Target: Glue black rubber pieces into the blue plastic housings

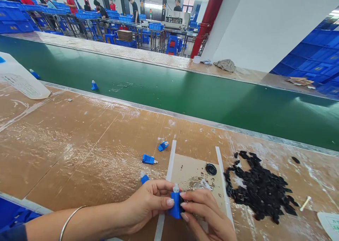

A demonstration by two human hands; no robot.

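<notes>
My left hand [156, 202] grips a small blue plastic part with a clear tip [175, 206], thumb in front and fingers behind. The part stands upright, tip upward. From the right, my right hand [205, 212] closes its fingertips on the part's side, where a sliver of black shows; whether that is a separate piece I cannot tell. Left of the hands lie a blue part with a clear tip [148, 159], another like it [162, 146], and a third [144, 178] half hidden by my left hand. Right of my hands is a pile of small black pieces [262, 188].
Beyond the wet brown tabletop [79, 142] runs a green conveyor belt [159, 83] carrying blue parts [94, 85]. A black round cap [211, 169] lies on the taped beige sheet [185, 166]. A white jug [23, 78] lies at left, a cotton swab [305, 203] at right. People work behind.
</notes>
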